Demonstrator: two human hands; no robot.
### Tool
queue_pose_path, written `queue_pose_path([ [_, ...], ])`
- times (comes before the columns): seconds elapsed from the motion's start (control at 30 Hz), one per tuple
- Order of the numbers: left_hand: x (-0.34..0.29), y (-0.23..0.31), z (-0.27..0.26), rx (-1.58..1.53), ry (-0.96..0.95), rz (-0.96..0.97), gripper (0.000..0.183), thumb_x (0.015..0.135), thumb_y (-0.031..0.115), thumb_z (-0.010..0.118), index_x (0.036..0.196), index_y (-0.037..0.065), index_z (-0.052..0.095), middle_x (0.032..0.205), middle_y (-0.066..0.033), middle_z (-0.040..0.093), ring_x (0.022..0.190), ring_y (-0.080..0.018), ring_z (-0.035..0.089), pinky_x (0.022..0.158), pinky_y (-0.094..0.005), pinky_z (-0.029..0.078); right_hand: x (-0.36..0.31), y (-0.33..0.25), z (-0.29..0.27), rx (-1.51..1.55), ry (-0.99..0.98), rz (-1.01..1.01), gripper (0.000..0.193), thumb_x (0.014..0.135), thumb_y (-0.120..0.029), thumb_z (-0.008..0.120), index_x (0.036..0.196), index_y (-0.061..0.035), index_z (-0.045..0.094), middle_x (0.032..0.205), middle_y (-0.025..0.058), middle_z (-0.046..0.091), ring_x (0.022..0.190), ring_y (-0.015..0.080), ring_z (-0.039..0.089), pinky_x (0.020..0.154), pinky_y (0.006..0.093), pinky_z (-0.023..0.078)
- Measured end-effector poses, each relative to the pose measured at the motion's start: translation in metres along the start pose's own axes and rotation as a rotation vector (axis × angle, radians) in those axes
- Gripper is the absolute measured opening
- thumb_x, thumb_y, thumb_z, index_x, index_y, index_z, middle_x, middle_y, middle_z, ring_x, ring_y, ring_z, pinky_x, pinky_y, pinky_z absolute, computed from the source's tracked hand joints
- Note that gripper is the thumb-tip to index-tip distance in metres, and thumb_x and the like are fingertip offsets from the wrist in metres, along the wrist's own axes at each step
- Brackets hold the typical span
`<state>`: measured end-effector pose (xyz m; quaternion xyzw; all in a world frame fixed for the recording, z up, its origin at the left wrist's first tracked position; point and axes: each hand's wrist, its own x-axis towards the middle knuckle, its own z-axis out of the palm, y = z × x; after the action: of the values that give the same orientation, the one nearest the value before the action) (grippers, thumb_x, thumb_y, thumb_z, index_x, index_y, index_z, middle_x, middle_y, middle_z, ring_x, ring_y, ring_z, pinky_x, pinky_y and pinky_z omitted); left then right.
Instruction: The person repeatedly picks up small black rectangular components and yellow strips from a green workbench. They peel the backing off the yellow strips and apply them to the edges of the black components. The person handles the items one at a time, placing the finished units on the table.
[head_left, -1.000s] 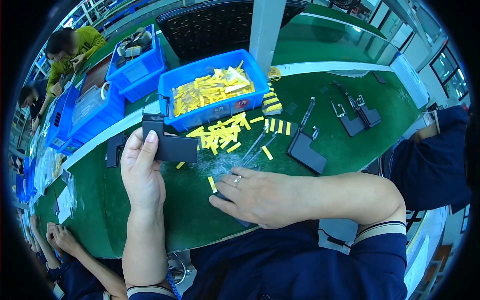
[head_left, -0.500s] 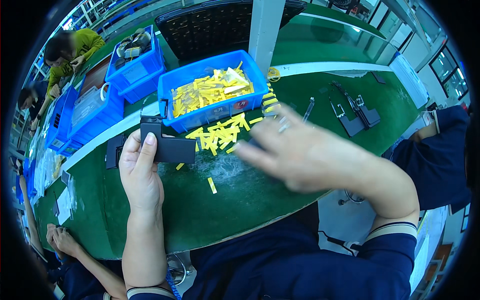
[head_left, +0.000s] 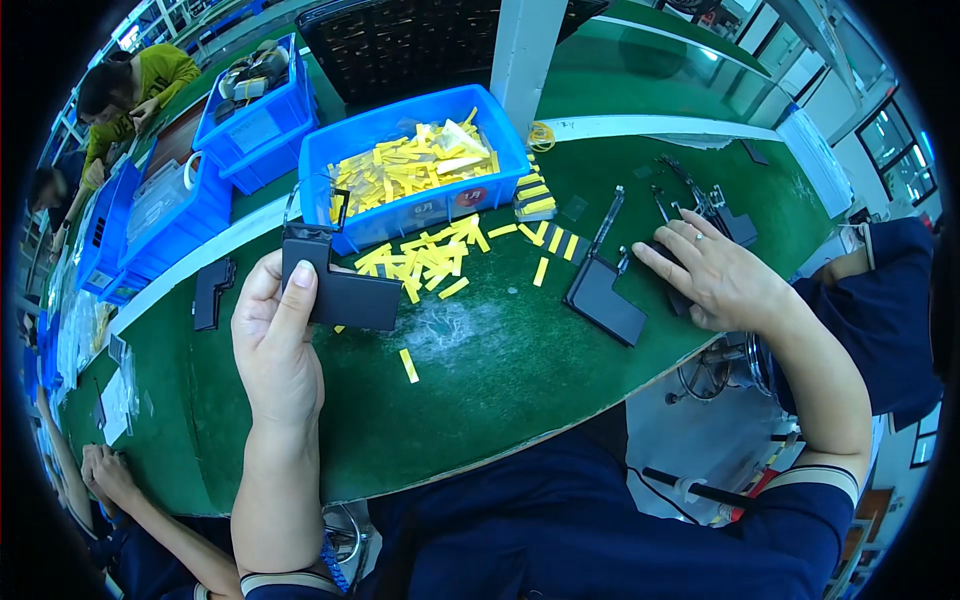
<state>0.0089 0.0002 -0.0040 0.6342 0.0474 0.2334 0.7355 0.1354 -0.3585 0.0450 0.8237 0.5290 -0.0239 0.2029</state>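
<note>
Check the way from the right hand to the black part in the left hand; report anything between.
On the table between the right hand and the black part in the left hand lie an L-shaped black piece and loose yellow strips. Nothing visible stands upright between them.

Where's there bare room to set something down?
Mainly the near green tabletop, between the left hand and the black L-shaped part left of the right hand, beyond it a lone yellow strip. Crowded: the heaped yellow strips before the blue bin.
</note>
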Motion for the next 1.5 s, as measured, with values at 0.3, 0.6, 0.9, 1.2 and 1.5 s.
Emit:
queue_pose_path([
  [0.3,0.0,0.0,0.0,0.035,-0.014,-0.007,0.018,0.092,0.018,0.053,0.099,0.002,0.056,0.087,-0.0073,0.062,0.081,-0.0122,0.059,0.077,-0.0267,0.045,0.003,-0.004,0.0,0.155,-0.015,-0.119,0.085,0.063,-0.004,0.065,0.14,-0.0126,0.031,0.123,0.0171,0.046,0.118,0.0313,0.044,0.107,0.0487,0.029],
  [0.6,-0.005,-0.002,0.003,0.059,-0.031,-0.031,0.018,0.091,0.017,0.054,0.099,0.001,0.056,0.087,-0.0071,0.063,0.079,-0.0115,0.059,0.077,-0.0254,0.045,0.029,-0.022,-0.045,0.475,0.345,-0.079,0.061,0.06,-0.005,0.071,0.118,-0.0034,0.053,0.106,0.0145,0.058,0.103,0.0313,0.055,0.093,0.0431,0.042],
  [0.9,0.0,-0.005,-0.005,0.042,-0.114,0.036,0.017,0.091,0.008,0.053,0.104,-0.002,0.055,0.092,-0.0062,0.063,0.081,-0.0087,0.058,0.076,-0.0216,0.044,0.141,-0.121,-0.065,0.777,1.088,-0.11,0.026,0.066,-0.006,0.067,0.092,-0.0019,0.06,0.087,0.0109,0.056,0.083,0.027,0.058,0.074,0.0377,0.046],
  [1.2,-0.007,-0.003,0.002,0.098,-0.133,0.028,0.026,0.088,-0.001,0.053,0.113,-0.006,0.05,0.103,-0.0084,0.062,0.094,-0.0103,0.058,0.083,-0.0228,0.045,0.172,-0.128,-0.052,0.663,1.327,0.025,0.023,0.066,-0.004,0.068,0.088,-0.0012,0.062,0.092,0.0107,0.057,0.095,0.031,0.056,0.086,0.0414,0.044],
  [1.5,-0.012,0.003,0.008,0.07,-0.128,-0.011,0.023,0.088,0.003,0.057,0.109,-0.004,0.051,0.091,-0.007,0.066,0.081,-0.0061,0.059,0.07,-0.0196,0.046,0.165,-0.119,-0.052,0.805,1.323,0.107,0.028,0.065,0.006,0.065,0.092,-0.0023,0.065,0.096,0.0127,0.059,0.092,0.0276,0.059,0.078,0.0345,0.047],
])
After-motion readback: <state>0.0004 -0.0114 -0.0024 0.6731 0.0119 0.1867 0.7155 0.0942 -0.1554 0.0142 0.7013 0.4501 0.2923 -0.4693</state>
